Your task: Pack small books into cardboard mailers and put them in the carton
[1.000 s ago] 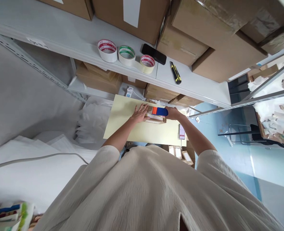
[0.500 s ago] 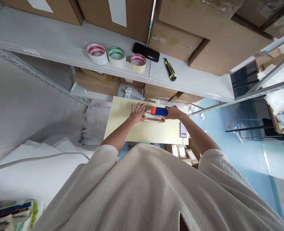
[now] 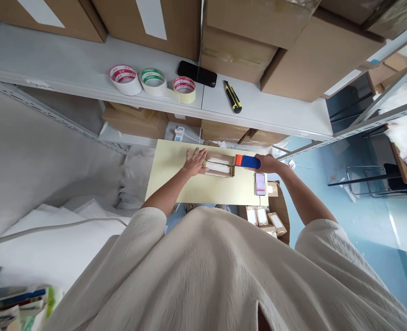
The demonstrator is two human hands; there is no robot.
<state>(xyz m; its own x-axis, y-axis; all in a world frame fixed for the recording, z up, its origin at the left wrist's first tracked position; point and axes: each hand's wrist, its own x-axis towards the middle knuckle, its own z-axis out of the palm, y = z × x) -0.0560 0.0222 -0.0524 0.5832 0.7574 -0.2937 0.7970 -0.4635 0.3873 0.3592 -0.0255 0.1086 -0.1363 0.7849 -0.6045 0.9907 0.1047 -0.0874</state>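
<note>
A small cardboard box [image 3: 220, 164] with white on its top lies on the pale yellow table [image 3: 169, 184]. My left hand [image 3: 195, 162] rests on the box's left end, fingers spread. In my right hand [image 3: 267, 163] is a blue and orange tape dispenser [image 3: 249, 162], just past the box's right end. Its orange head is at the box's right edge; whether it touches cannot be made out. A phone [image 3: 260, 184] with a lit screen lies on the table below my right hand.
On the shelf [image 3: 86, 69] above the table are several tape rolls [image 3: 153, 82], a black phone [image 3: 196, 73], a yellow and black utility knife [image 3: 232, 97] and large cartons [image 3: 238, 55]. Below the table's right corner, an open carton [image 3: 282, 211] holds small boxes.
My right hand has moved the tape dispenser rightward along the box, from over its middle to beyond its right end. My left hand stays on the left end. The view has shifted slightly.
</note>
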